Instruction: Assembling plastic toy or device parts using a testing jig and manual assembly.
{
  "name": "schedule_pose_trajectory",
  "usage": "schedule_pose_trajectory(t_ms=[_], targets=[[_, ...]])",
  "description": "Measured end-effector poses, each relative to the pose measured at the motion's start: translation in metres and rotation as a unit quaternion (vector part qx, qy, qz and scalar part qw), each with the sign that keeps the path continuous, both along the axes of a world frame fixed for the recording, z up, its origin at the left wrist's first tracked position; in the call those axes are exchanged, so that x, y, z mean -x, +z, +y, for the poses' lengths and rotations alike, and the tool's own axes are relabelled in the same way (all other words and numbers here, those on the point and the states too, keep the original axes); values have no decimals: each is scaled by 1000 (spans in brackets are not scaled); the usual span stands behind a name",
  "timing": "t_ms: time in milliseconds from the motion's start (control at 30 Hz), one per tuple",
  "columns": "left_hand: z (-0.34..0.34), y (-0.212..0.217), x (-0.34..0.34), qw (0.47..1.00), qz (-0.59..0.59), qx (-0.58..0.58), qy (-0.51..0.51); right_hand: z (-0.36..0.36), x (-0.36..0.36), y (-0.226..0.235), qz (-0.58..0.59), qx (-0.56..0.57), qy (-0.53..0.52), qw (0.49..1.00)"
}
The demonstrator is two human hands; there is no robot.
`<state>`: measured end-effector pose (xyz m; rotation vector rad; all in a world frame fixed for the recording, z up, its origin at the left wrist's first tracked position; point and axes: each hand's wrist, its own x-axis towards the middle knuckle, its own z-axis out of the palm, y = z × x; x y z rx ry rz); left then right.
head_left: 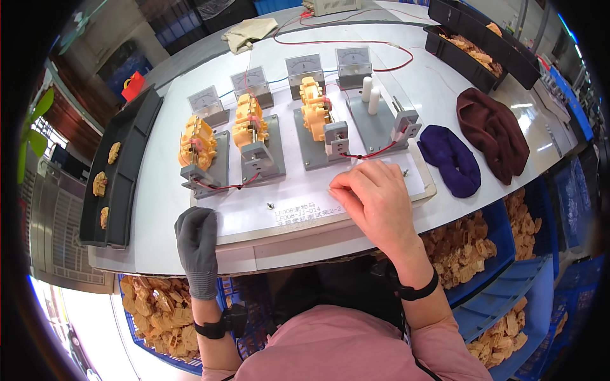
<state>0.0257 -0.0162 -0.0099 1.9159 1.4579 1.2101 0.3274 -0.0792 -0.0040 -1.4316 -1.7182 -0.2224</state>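
My left hand [197,238], in a grey glove, rests loosely closed at the front left of the white board [254,225]; nothing shows in it. Over the board's front right, my bare right hand [375,200] has its fingers bent and drawn together, with nothing visible between them. Beyond both hands stand grey test fixtures with metal brackets. Three carry yellow plastic gear assemblies: a left one [197,143], a middle one [249,120] and a right one [314,108]. The rightmost fixture [375,124] bears two white posts and no assembly. Red and black wires join the brackets.
Analog meters [304,66] stand behind the fixtures. A dark tray [121,184] at left holds three yellow parts. Purple cloth [451,162] and maroon cloth [494,133] lie at right. Blue crates of yellow parts [460,247] sit below the table edge; black bins [467,54] stand far right.
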Motion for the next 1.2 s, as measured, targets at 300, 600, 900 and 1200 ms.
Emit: schedule_pose_trajectory(t_ms=[300, 600, 900, 1200], targets=[[3, 1, 4, 999, 34, -16, -22, -7, -5, 11, 231, 36, 72, 970], [-6, 49, 7, 992, 104, -69, -30, 1, -8, 24, 306, 2, 83, 948], [23, 162, -85, 911, 304, -198, -198, 16, -5, 11, 281, -10, 94, 955], [83, 142, -187, 747, 545, -223, -308, 15, -4, 16, 298, 25, 151, 942]])
